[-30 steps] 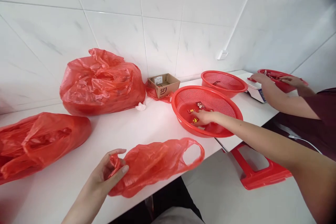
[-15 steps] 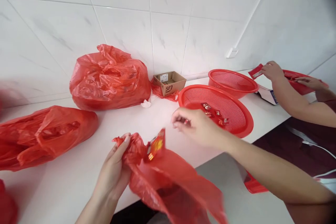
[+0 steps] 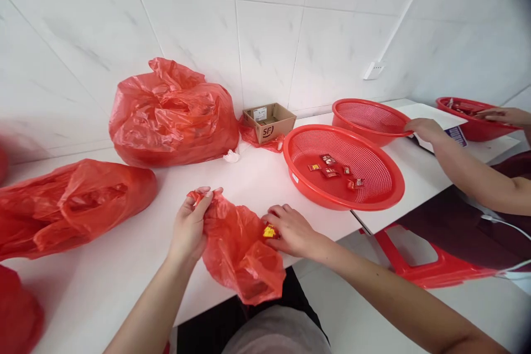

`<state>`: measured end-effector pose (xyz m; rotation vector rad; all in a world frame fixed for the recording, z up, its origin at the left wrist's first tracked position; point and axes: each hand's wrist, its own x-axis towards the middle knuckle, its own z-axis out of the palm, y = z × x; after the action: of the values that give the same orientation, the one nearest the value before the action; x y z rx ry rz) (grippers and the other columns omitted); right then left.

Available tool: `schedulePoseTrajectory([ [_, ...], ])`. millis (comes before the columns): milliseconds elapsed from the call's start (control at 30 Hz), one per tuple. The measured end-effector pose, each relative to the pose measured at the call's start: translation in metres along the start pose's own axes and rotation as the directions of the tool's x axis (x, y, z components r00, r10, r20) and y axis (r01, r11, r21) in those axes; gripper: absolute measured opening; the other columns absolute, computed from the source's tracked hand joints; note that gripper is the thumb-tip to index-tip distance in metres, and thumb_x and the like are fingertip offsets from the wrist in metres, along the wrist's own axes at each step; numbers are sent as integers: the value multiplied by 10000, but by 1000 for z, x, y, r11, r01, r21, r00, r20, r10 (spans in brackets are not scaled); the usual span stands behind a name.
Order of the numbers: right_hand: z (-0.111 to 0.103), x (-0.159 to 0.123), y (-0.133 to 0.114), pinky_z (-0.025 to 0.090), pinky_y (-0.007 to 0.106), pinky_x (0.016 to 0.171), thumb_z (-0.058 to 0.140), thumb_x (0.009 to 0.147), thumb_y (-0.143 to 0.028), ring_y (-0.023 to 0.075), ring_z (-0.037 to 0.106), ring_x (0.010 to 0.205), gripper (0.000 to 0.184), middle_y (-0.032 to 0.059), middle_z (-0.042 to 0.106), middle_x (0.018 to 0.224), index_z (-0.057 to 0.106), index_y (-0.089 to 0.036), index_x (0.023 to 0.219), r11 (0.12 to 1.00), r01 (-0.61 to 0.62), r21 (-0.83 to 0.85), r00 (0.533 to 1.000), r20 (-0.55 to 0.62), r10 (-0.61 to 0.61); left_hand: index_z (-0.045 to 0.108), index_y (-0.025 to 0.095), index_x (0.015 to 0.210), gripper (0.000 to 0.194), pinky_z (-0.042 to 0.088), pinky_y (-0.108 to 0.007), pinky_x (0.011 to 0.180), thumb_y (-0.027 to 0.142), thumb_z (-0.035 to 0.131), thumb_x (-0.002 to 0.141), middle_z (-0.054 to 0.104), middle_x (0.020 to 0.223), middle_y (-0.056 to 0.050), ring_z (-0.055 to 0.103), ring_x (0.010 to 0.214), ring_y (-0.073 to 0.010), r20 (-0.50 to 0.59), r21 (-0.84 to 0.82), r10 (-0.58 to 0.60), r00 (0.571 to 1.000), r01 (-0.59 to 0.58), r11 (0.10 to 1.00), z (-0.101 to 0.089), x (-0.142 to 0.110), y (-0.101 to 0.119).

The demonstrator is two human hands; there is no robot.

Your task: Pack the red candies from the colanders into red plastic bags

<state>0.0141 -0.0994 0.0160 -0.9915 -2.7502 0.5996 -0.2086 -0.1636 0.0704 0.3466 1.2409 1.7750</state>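
At the white desk [image 3: 259, 185], the left grip [image 3: 187, 229] pinches a red bag [image 3: 238, 246] by its far-left end, apparently steadying it, while the right grip [image 3: 296, 233] clasps a packet [image 3: 270, 231] at the bag's right.

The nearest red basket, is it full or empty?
Neither: only a few small packets lie in the red basket, and much of it is bare.
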Motion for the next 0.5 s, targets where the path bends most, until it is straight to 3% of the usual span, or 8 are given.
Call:
schedulePoseTrajectory([
  [67,-9,3,5,464,358,804,671,795,-307,211,568,911,330,80,572,1064,633,-213,1110,993,-97,62,995,-26,99,649,206,939,301,497,-212,644,296,799,695,717,983,-38,647,730,-130,122,328,94,988,-130,936,-8,-6,16],
  [133,-28,6,0,469,322,777,665,800,-289,170,568,858,253,56,558,1035,642,-214,1040,968,-126,216,975,-151,160,668,224,1019,362,476,-214,578,391,772,715,703,874,-21,628,665,-142,231,584,136,963,-249,772,-12,-12,31],
  [233,-67,4,-32,483,300,779,686,797,-329,151,563,855,250,44,565,1019,624,-218,1011,837,64,543,895,-403,192,681,219,1053,401,408,-210,469,489,704,757,603,638,15,543,518,-136,266,701,142,953,-292,650,-10,-20,43],
  [267,-78,2,-49,496,295,758,693,795,-369,147,568,833,280,38,576,998,611,-225,1021,720,147,678,885,-416,211,687,213,1043,404,382,-203,449,513,678,773,559,592,25,506,491,-127,270,706,155,950,-304,640,-8,-22,44],
  [333,-87,-3,-85,522,293,684,702,778,-466,129,575,725,344,6,589,904,581,-244,1011,305,190,933,955,-248,165,695,201,1023,412,362,-190,442,541,643,795,506,565,32,475,488,-114,275,680,167,947,-314,663,-4,-23,42],
  [400,-77,-4,-115,539,306,649,746,718,-511,115,569,635,402,-22,586,822,574,-247,968,-93,5,996,1000,-7,-21,691,196,1042,429,400,-188,471,549,628,806,522,582,25,502,517,-118,281,614,111,953,-267,743,-1,-23,40],
  [433,-66,-2,-125,541,306,656,777,684,-500,110,567,617,413,-28,586,793,584,-240,940,-183,-83,980,994,69,-81,684,199,1067,441,433,-194,496,549,632,805,552,603,17,529,537,-124,283,567,68,957,-224,793,0,-24,39],
  [500,-37,9,-129,535,296,701,784,692,-473,116,586,650,378,-26,601,778,617,-229,928,-172,-112,979,993,105,-51,664,215,1137,482,493,-220,538,538,669,779,624,671,-5,584,573,-142,279,466,-25,960,-112,877,-1,-28,40],
])
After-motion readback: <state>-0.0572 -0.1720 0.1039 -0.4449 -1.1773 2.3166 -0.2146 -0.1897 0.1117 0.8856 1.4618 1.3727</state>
